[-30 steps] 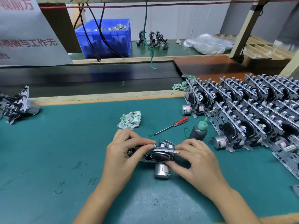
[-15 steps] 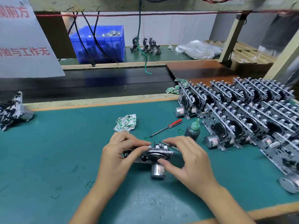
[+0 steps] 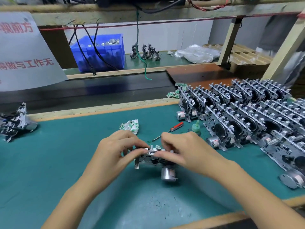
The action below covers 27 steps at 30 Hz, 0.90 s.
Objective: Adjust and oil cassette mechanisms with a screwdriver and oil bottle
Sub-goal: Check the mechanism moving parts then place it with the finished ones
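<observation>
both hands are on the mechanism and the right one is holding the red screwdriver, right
Not quite. Both hands, left and right, do grip the mechanism, but the right one holds no screwdriver. The head view shows the red screwdriver lying on the green mat beyond the hands, next to the oil bottle.
</observation>
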Each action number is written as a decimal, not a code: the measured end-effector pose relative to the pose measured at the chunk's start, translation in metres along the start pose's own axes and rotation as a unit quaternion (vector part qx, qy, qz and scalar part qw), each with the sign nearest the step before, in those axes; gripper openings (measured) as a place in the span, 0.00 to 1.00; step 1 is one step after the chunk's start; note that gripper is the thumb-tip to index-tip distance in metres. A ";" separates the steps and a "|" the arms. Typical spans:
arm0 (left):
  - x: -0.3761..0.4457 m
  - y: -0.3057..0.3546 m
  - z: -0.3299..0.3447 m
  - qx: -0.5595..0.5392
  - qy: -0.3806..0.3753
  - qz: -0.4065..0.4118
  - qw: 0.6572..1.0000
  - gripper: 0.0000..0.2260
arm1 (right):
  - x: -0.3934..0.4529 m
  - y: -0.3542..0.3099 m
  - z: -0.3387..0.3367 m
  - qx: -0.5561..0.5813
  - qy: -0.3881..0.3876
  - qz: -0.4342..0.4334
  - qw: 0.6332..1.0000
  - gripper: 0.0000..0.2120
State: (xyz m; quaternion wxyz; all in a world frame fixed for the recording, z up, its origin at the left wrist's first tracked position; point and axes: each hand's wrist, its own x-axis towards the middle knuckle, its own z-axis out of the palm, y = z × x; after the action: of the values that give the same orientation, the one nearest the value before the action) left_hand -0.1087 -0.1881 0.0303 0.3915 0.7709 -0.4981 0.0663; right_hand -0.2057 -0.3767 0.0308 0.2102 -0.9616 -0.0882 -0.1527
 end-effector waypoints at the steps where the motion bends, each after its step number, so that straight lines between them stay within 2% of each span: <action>1: 0.006 0.008 0.002 0.000 -0.014 0.021 1.000 0.05 | -0.010 0.002 -0.007 0.014 0.021 0.015 1.000 0.17; 5: 0.038 0.046 0.031 0.003 -0.070 0.107 0.992 0.08 | -0.063 0.013 -0.041 0.014 0.103 0.074 0.992 0.15; 10: 0.077 0.092 0.089 -0.006 -0.124 0.174 0.977 0.07 | -0.125 0.029 -0.075 -0.087 0.165 0.158 0.970 0.16; 13: 0.101 0.115 0.124 -0.020 -0.137 0.197 0.971 0.08 | -0.149 0.041 -0.086 -0.115 0.196 0.234 0.945 0.22; 16: 0.126 0.131 0.153 -0.008 -0.174 0.207 0.963 0.09 | -0.160 0.052 -0.094 -0.107 0.241 0.306 0.915 0.19; 21: 0.144 0.141 0.185 0.015 -0.194 0.217 0.957 0.09 | -0.165 0.064 -0.091 -0.198 0.245 0.351 0.882 0.18; 27: 0.144 0.132 0.202 0.043 -0.216 0.196 0.956 0.10 | -0.162 0.077 -0.078 -0.234 0.232 0.373 0.868 0.18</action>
State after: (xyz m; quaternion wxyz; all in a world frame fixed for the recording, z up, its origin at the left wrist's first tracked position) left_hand -0.2041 -0.4526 0.0334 0.2208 0.6702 -0.7086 -0.0047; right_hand -0.3595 -0.4959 0.0156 0.0351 -0.8809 0.3663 -0.2977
